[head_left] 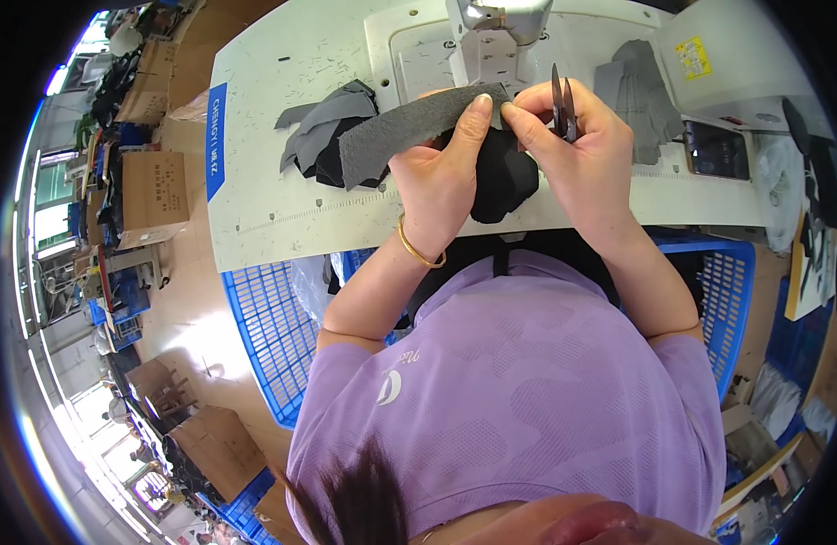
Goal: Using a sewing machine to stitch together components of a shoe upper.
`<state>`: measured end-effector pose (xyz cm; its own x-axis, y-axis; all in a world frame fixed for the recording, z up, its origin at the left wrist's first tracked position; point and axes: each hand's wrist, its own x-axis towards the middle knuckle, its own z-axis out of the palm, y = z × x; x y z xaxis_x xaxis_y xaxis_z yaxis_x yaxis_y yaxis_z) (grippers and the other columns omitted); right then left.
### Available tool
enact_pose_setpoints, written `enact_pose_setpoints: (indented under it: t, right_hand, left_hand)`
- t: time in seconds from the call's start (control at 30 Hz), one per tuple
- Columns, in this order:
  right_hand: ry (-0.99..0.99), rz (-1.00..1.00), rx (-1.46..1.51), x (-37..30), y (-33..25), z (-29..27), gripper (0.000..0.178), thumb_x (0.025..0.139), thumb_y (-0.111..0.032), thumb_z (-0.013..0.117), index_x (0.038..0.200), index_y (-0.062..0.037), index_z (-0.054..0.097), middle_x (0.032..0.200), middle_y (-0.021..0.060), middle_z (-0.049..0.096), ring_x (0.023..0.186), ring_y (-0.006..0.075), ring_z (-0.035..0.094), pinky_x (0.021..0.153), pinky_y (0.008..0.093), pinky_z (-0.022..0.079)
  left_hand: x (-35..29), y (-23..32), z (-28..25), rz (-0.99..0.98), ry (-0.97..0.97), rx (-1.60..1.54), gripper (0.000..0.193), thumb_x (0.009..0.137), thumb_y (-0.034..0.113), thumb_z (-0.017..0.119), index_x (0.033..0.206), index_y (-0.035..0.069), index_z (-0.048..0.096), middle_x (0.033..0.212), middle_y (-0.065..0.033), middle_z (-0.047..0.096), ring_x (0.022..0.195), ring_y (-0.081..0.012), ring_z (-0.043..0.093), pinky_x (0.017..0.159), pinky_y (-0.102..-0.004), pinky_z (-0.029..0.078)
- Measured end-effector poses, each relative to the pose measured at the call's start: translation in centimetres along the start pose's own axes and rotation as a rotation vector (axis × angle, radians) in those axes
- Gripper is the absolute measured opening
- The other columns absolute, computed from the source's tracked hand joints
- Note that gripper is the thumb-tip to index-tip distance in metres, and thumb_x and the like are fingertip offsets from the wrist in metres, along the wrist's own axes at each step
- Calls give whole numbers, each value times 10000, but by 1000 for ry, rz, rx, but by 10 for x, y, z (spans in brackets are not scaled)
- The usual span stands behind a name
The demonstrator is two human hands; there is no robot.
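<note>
A dark grey fabric strip [382, 136] is stretched in front of me over the white sewing table [273, 245]. My left hand [443, 173] pinches it near its right end, thumb on top. My right hand [582, 159] has thumb and forefinger closed at that same end. Small black scissors [564, 113] are tucked in the right hand, blades pointing up and away. Below the strip, between my hands, lies black fabric [503, 182]. A pile of grey and black cut pieces [323, 132] sits to the left, partly behind the strip.
The sewing machine [500, 50] stands just beyond my hands. Grey cut pieces [638, 104] lie at the right, next to a dark phone [718, 150]. Blue plastic baskets [271, 336] stand below the table's front edge. Thread scraps are scattered on the tabletop.
</note>
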<state>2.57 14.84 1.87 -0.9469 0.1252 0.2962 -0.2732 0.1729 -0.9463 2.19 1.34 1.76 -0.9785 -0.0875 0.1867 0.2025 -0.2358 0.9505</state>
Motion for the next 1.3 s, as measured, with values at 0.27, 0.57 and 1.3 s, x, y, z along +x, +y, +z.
enact_pose_setpoints:
  t: [0.27, 0.57, 1.3]
  right_hand:
    - [-31, 173, 213, -10, -13, -7, 129, 905, -144, 676, 903, -20, 640, 697, -7, 636, 582, 19, 506, 531, 189, 418]
    - [-131, 169, 203, -11, -7, -6, 163, 942, -174, 615, 904, -21, 656, 706, 4, 667, 547, 7, 487, 474, 182, 371]
    - [-2, 133, 307, 35, -26, 12, 114, 891, -116, 652, 834, -18, 662, 632, 27, 650, 506, 16, 494, 457, 193, 370]
  left_hand:
    - [7, 1, -2, 89, 31, 40, 125, 903, 73, 689, 958, -39, 681, 880, -51, 693, 747, -97, 619, 685, -238, 516]
    - [7, -3, 0, 8, 40, -7, 95, 909, 63, 666, 859, -17, 668, 773, -40, 661, 621, -84, 584, 544, -218, 459]
    - [72, 29, -1, -152, -58, 11, 209, 834, 72, 738, 682, -47, 654, 655, -31, 632, 524, -73, 535, 452, -228, 408]
